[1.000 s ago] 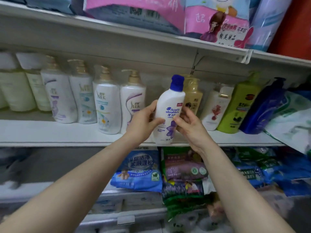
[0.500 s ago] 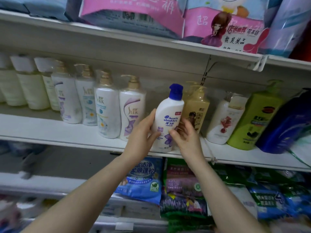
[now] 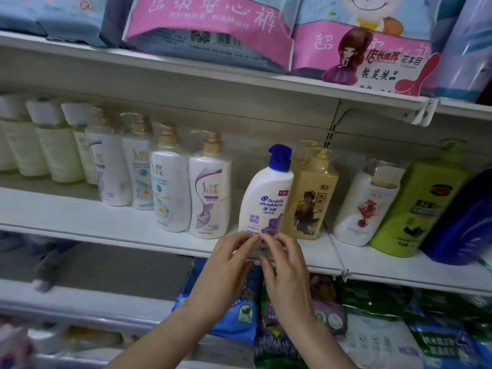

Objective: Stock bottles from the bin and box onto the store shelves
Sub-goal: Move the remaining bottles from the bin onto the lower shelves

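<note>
- From the head camera, we see the white plastic shampoo bottle with a blue flip cap (image 3: 266, 198) standing upright on the white metal middle shelf (image 3: 80, 217), near the shelf's front edge.
- It stands between a white pump bottle with a purple swirl (image 3: 210, 198) on its left and an amber pump bottle with a gold top (image 3: 310, 198) on its right. It is just beside the amber one, with a small gap to the white one.
- Our left hand (image 3: 226, 270) and right hand (image 3: 288, 275) are side by side in front of the bottle's base, fingers bent.
- The fingertips of both hands meet at the bottle's lower front. They are blurred, so we cannot tell whether either hand is pinching the bottle or only touching it.
- Further left along the shelf stand more white pump bottles, then pale yellow bottles with white caps (image 3: 53, 147).
- To the right stand a white bottle with a red flower print (image 3: 364, 206), a lime-green pump bottle (image 3: 418, 206) and a dark blue bottle (image 3: 463, 222).
- Pink and blue soft packs (image 3: 207, 25) sit on the shelf above.
- A blue plastic bag (image 3: 239, 315) and green bags (image 3: 372, 296) lie on the shelf below.
</note>
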